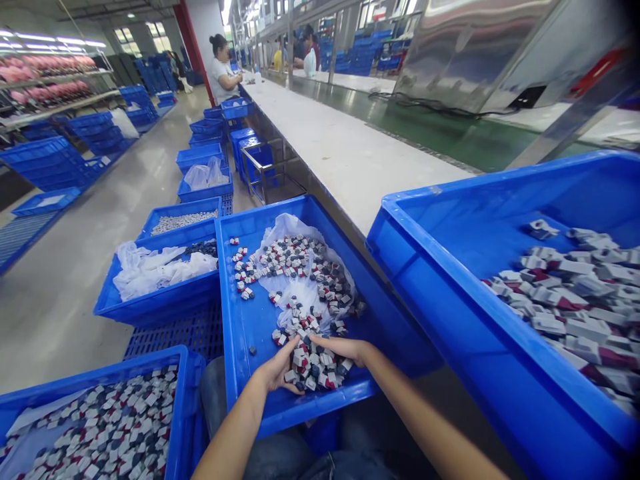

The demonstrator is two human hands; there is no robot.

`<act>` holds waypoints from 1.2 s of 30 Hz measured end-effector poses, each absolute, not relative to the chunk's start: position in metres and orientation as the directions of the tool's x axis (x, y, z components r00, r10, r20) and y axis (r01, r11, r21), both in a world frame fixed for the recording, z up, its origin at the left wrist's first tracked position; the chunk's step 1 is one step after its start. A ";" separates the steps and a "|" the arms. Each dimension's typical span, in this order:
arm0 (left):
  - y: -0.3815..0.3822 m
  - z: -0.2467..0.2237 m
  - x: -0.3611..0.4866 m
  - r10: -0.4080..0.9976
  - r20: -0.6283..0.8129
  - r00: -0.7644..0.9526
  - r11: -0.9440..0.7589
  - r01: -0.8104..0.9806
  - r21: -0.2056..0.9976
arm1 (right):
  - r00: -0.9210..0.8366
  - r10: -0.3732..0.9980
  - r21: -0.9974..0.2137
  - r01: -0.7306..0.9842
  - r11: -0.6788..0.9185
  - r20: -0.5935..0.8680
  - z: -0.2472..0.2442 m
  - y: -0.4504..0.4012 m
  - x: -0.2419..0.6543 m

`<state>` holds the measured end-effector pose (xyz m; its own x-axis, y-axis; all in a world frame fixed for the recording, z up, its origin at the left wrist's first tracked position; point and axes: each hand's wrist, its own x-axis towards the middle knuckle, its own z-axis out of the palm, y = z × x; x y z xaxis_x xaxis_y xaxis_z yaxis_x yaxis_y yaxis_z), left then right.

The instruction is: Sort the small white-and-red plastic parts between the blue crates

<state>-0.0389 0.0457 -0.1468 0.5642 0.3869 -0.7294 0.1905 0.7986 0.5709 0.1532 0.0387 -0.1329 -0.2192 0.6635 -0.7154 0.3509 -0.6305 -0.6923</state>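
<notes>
A blue tray [383, 313] lies tilted across my lap. Inside it, a heap of small white, grey and dark red plastic parts [315, 367] sits at the near end. My left hand [277, 367] is cupped round the heap's left side, its thumb on top and its fingers low. From the right, my right hand [343, 348] reaches over the heap with its fingers stretched towards the left thumb, palm hidden. The two hands hold the parts between them. Beyond them, more parts lie on a crumpled clear plastic bag [300, 293].
To the right stands a large blue bin [425, 257] of similar parts; another blue bin [186, 400] of them is at lower left. More trays [150, 313] line the left side. A long white workbench [345, 150] runs ahead, where a person [223, 73] works.
</notes>
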 end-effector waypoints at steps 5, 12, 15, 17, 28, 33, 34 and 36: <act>0.044 -0.141 -0.034 0.404 -0.705 0.583 0.838 0.074 0.541 | -0.273 0.590 -0.643 0.187 -0.743 -0.760 -0.125 0.038 0.152; 0.038 -0.108 -0.019 0.684 -0.619 0.386 0.729 -0.319 0.606 | -0.010 0.874 -0.853 -0.216 -0.476 -0.485 -0.102 0.033 0.114; 0.040 -0.087 -0.017 0.798 -0.555 0.235 0.591 -0.488 0.642 | 0.207 0.928 -0.918 -0.319 -0.235 -0.310 -0.094 0.036 0.083; 0.042 -0.073 -0.016 0.834 -0.523 0.174 0.522 -0.555 0.648 | 0.299 0.931 -0.936 -0.338 -0.101 -0.208 -0.089 0.039 0.067; 0.039 -0.051 -0.005 0.873 -0.464 0.152 0.285 -0.931 0.230 | 0.181 0.841 -0.860 0.095 0.501 0.510 -0.064 0.022 0.057; 0.038 -0.052 -0.010 0.904 -0.369 0.216 0.301 -0.935 0.189 | 0.175 0.798 -0.814 0.200 0.545 0.577 -0.075 0.009 0.048; 0.037 -0.052 -0.010 0.902 -0.374 0.217 0.300 -0.936 0.182 | 0.180 0.799 -0.817 0.194 0.543 0.574 -0.075 0.008 0.046; 0.035 -0.051 -0.012 0.895 -0.407 0.185 0.278 -0.943 0.183 | 0.198 0.833 -0.857 0.114 0.503 0.516 -0.070 0.007 0.042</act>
